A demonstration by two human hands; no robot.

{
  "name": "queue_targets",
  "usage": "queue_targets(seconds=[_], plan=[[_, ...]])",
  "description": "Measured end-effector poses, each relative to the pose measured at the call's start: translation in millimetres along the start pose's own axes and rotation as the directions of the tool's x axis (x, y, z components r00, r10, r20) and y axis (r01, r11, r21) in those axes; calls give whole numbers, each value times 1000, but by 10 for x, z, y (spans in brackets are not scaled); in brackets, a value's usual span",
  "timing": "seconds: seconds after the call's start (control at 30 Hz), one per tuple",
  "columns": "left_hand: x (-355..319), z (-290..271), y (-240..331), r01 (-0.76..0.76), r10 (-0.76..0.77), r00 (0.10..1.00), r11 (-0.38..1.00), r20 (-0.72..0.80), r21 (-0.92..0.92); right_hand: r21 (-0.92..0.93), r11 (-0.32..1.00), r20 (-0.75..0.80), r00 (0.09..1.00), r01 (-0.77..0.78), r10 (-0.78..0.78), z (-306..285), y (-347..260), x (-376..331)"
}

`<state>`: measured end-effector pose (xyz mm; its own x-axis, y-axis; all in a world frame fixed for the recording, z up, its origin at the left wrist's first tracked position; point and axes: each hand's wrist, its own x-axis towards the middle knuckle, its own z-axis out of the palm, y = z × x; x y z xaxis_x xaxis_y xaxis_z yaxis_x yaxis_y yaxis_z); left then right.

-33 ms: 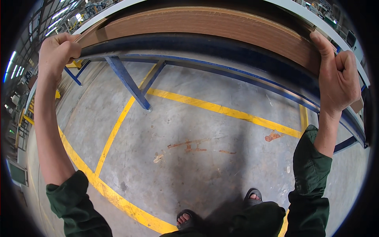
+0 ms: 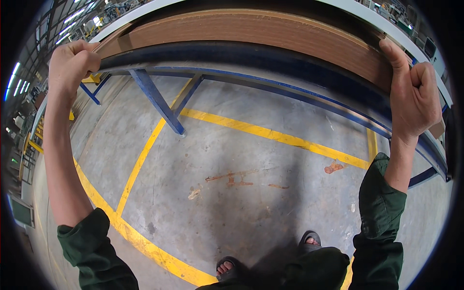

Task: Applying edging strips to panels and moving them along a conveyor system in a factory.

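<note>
A long wood-grain board [image 2: 251, 30] lies across the top of the view, its brown side facing me. At its left end, my left hand [image 2: 73, 67] is closed with the fingers curled. My right hand [image 2: 414, 94] grips the right end, its thumb stretched up along the board and its fingers folded. Parts of both grips are hidden behind the hands. Beyond the board runs a long white edge [image 2: 355, 8]. Below it is a dark, blue-edged support [image 2: 251, 58] on blue metal legs [image 2: 157, 100].
Yellow lines [image 2: 251, 126] mark the grey concrete floor [image 2: 241, 154], which has rust-brown stains [image 2: 333, 166]. My sandalled feet [image 2: 226, 268] stand near the lower edge. Machines and yellow frames stand at the far left; more equipment [image 2: 430, 47] shows at the far right.
My left hand and forearm have shifted very slightly to the right. My right hand and the board look the same.
</note>
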<state>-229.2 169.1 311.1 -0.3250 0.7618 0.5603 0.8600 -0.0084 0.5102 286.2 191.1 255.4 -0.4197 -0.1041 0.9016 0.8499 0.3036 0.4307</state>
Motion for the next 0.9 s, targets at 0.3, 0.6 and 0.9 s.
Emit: queue_targets(seconds=[0.3,0.6,0.9], plan=[[-177,153,-108,-274,367,911,879,-187,390,9,1000,-41,999,-12,12,36,11,-13],[-207,271,-244,-316,404,870,897,-284,308,19,1000,-15,1000,-10,11,28,-10,12],[-180,330,-277,-243,268,895,963,-356,114,-14,1000,-18,1000,-2,2,39,-50,23]])
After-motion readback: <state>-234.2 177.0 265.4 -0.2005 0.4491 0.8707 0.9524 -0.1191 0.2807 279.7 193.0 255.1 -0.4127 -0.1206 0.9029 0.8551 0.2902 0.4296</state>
